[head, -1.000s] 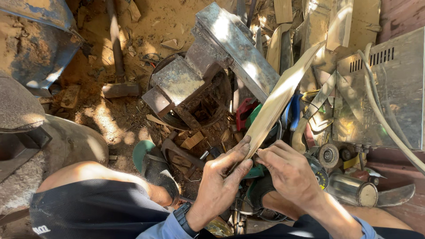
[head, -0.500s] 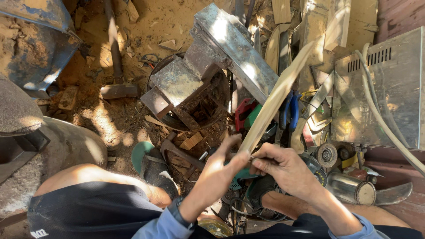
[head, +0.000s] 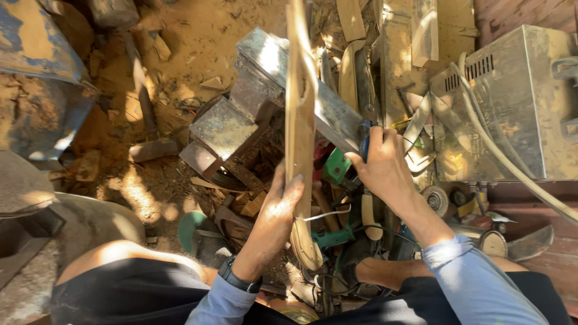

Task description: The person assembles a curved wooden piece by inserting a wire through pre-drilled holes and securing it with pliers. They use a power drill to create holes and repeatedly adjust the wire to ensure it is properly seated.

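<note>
Harsh dappled sunlight — deep shadows, metal glare — sharp focus.

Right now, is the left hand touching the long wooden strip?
Touching. The head view shows the left hand wrapped around the edge of the wooden strip, with its fingers pressed on the face; the right hand is off it.
</note>
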